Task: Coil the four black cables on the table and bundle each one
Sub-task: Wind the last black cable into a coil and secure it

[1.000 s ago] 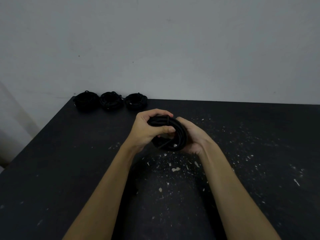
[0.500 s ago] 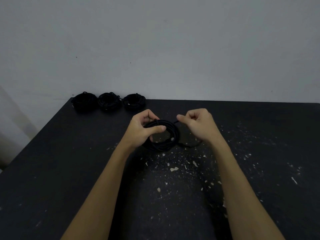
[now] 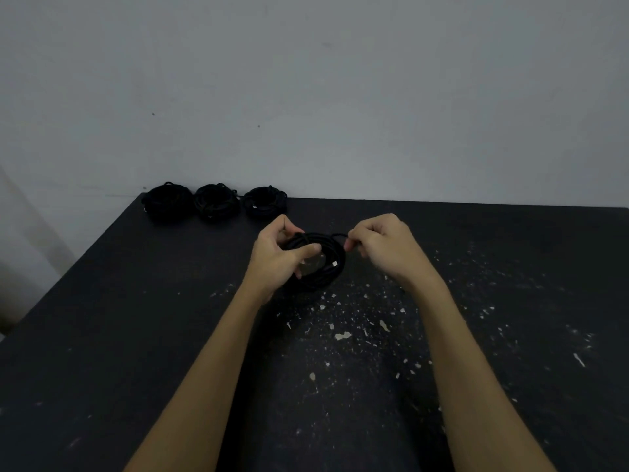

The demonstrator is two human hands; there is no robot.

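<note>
Coiled cable (image 3: pixel 320 264) in left hand (image 3: pixel 277 255) (loose end seemingly pinched by right hand (image 3: pixel 381 248))

Two bare forearms come up from the bottom edge of the frame to the middle, each ending in a bare hand: left hand (image 3: pixel 275 255), right hand (image 3: pixel 384 248). No sleeve, watch, ring or glove shows on either. The elbows lie outside the frame.
</note>
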